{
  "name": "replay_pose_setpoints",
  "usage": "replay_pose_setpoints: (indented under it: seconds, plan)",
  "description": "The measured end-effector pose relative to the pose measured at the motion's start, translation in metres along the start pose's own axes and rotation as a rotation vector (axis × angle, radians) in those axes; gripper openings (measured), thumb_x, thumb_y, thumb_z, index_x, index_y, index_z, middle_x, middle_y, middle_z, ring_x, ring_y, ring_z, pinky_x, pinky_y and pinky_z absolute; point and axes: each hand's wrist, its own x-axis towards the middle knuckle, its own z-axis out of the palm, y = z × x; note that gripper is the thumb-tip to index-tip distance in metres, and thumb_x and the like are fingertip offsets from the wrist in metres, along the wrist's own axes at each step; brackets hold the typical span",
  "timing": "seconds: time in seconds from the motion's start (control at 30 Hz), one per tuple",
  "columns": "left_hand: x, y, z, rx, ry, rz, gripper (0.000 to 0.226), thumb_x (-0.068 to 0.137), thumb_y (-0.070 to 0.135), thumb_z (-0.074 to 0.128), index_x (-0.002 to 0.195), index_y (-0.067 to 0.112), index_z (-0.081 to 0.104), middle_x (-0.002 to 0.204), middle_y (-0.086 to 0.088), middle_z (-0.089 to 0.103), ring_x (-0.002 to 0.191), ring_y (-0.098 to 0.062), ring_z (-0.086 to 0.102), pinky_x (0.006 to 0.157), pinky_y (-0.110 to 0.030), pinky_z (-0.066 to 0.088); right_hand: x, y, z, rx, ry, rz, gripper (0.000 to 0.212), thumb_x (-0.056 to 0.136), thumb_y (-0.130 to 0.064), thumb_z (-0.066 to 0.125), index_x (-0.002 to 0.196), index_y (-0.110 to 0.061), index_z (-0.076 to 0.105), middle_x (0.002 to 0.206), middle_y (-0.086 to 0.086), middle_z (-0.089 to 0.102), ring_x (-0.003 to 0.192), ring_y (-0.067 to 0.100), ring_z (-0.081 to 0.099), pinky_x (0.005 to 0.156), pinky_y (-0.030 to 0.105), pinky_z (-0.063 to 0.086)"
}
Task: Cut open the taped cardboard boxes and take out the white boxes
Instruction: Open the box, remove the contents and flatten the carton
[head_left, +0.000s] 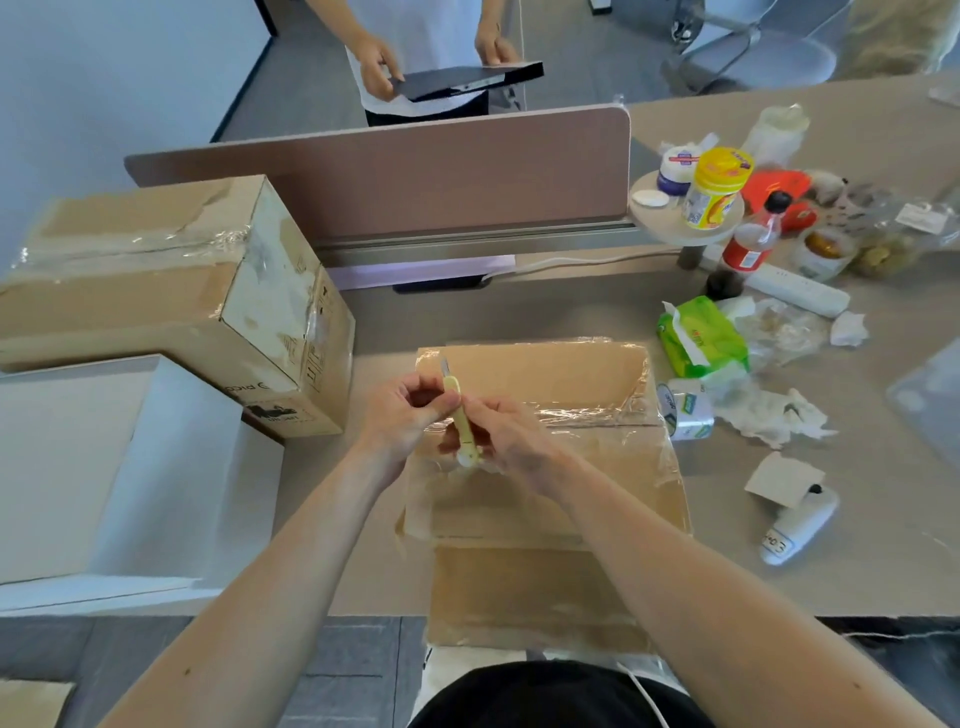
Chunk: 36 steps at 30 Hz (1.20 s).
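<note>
Cardboard box (545, 374), sealed in clear tape, lies on the desk (727, 571) straight under my hands. Fingers (434, 410) of my left hand (405, 421) pinch the yellow knife (464, 439) near its blade, and those of my right hand (511, 436) pinch the handle lower down (readying the blade, I judge). Left of it wait a second taped box (156, 291) and a white box (67, 457)
</note>
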Motion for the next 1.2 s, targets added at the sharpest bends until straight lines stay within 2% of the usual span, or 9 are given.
replay_pose_setpoints:
  seconds: [0.17,0.23,0.27,0.37,0.5,0.7,0.87,1.0,1.2]
  plan:
    - [0.009,-0.013,-0.020,0.294,0.067,0.028,0.042,0.071,0.021,0.090,0.108,0.016,0.071,0.081,0.000,0.058,0.071,-0.006,0.057,0.067,-0.013,0.045,0.014,0.003,-0.010,-0.124,0.234,-0.066,0.017,0.096,-0.017,0.062,0.092,-0.003,0.070,0.059,-0.001,0.054,0.051,0.012,0.052,0.053,0.022,0.049]
    - [0.014,-0.030,-0.035,0.497,-0.017,0.035,0.063,0.066,0.044,0.088,0.123,0.029,0.065,0.115,0.000,0.059,0.105,-0.010,0.056,0.089,-0.013,0.044,0.020,0.005,-0.021,-0.363,0.296,-0.130,0.014,0.092,-0.017,0.068,0.091,-0.004,0.074,0.055,-0.004,0.056,0.046,0.008,0.049,0.050,0.022,0.043]
    - [0.016,-0.040,-0.040,0.612,-0.082,0.041,0.074,0.062,0.057,0.085,0.130,0.036,0.060,0.134,-0.001,0.051,0.122,-0.014,0.049,0.104,-0.022,0.039,0.023,0.006,-0.026,-0.501,0.302,-0.159,0.013,0.090,-0.019,0.070,0.089,-0.007,0.075,0.057,-0.004,0.058,0.047,0.007,0.050,0.052,0.024,0.042]
    - [0.017,-0.058,-0.047,0.676,-0.172,0.002,0.085,0.067,0.047,0.085,0.142,0.043,0.046,0.156,0.000,0.028,0.143,-0.016,0.028,0.114,-0.026,0.020,0.032,0.008,-0.029,-0.908,0.267,-0.236,0.011,0.086,-0.024,0.070,0.085,-0.015,0.077,0.075,-0.003,0.069,0.070,0.015,0.060,0.067,0.031,0.047]
    - [0.022,-0.058,-0.048,0.659,-0.208,-0.020,0.098,0.063,0.047,0.086,0.148,0.044,0.038,0.160,0.002,0.021,0.147,-0.015,0.021,0.116,-0.029,0.017,0.036,0.004,-0.018,-1.154,0.188,-0.276,0.016,0.086,-0.022,0.063,0.090,-0.015,0.077,0.090,0.003,0.074,0.087,0.024,0.065,0.079,0.037,0.050]
    - [0.024,-0.066,-0.050,0.606,-0.202,-0.006,0.111,0.045,0.078,0.081,0.144,0.053,0.037,0.154,0.001,0.033,0.143,-0.014,0.029,0.121,-0.035,0.021,0.043,-0.001,-0.007,-1.279,0.136,-0.300,0.015,0.085,-0.025,0.063,0.088,-0.024,0.077,0.093,-0.002,0.072,0.089,0.024,0.063,0.080,0.036,0.051]
    - [0.026,-0.067,-0.050,0.543,-0.215,0.013,0.105,0.055,0.054,0.085,0.149,0.041,0.039,0.147,0.003,0.041,0.136,-0.009,0.035,0.115,-0.027,0.025,0.045,0.004,-0.004,-1.309,0.157,-0.314,0.015,0.082,-0.022,0.059,0.072,-0.022,0.070,0.086,-0.002,0.068,0.081,0.027,0.061,0.071,0.037,0.051]
    - [0.028,-0.069,-0.051,0.545,-0.244,0.016,0.103,0.058,0.053,0.086,0.148,0.044,0.035,0.147,0.006,0.041,0.136,-0.007,0.034,0.115,-0.027,0.024,0.042,0.003,-0.002,-1.325,0.144,-0.367,0.018,0.086,-0.015,0.057,0.071,-0.016,0.068,0.087,-0.001,0.064,0.076,0.025,0.058,0.063,0.031,0.038]
    - [0.028,-0.070,-0.053,0.533,-0.265,0.004,0.106,0.055,0.065,0.086,0.146,0.051,0.032,0.150,0.009,0.041,0.139,-0.007,0.033,0.118,-0.032,0.024,0.038,-0.003,0.003,-1.393,0.106,-0.407,0.025,0.091,-0.011,0.053,0.070,-0.014,0.066,0.093,0.003,0.065,0.075,0.027,0.059,0.065,0.035,0.043]
